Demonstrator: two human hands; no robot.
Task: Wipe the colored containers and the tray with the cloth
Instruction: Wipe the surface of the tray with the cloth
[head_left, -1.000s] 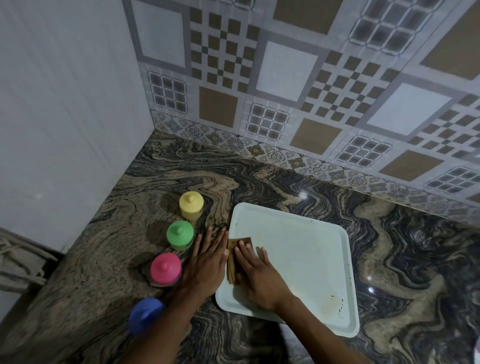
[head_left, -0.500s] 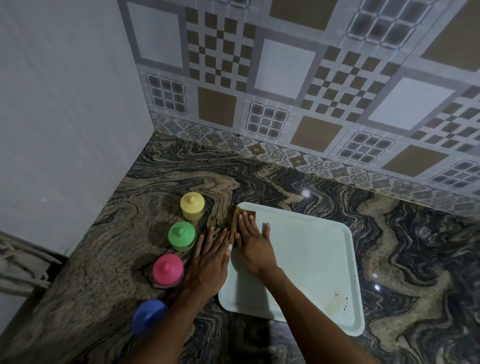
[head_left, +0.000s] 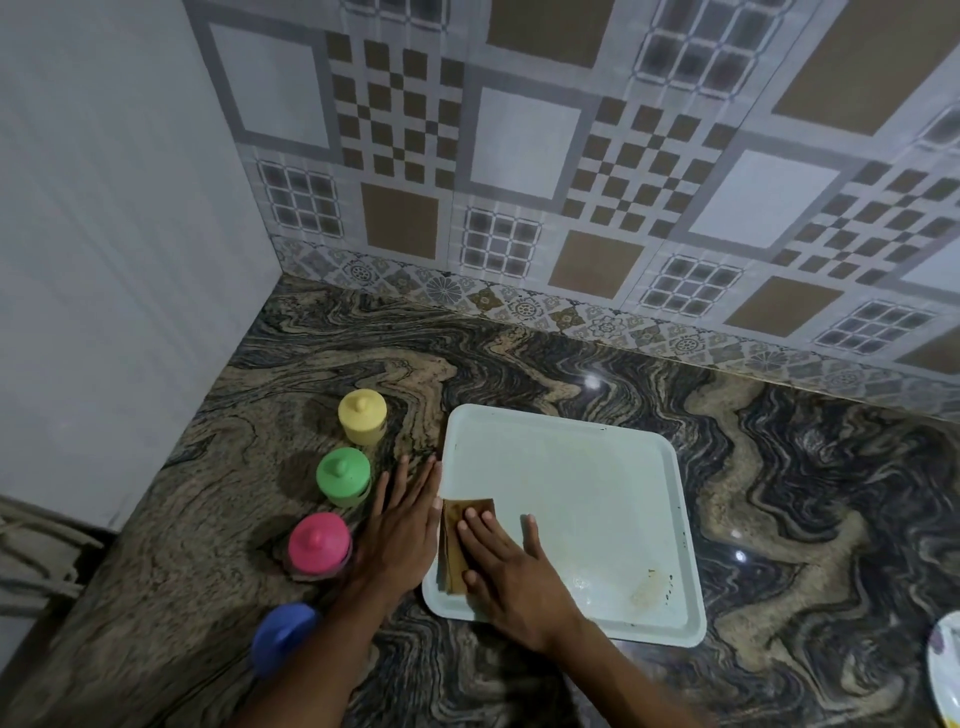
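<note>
Head: right hand (head_left: 517, 577) presses cloth (head_left: 452, 545); left hand (head_left: 400, 530) flat beside tray (head_left: 571, 483).

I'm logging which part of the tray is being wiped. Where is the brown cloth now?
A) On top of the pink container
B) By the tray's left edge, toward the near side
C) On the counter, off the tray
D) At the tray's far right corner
B: the right hand presses the cloth flat on the tray, close to its left edge and toward the near corner.
</note>
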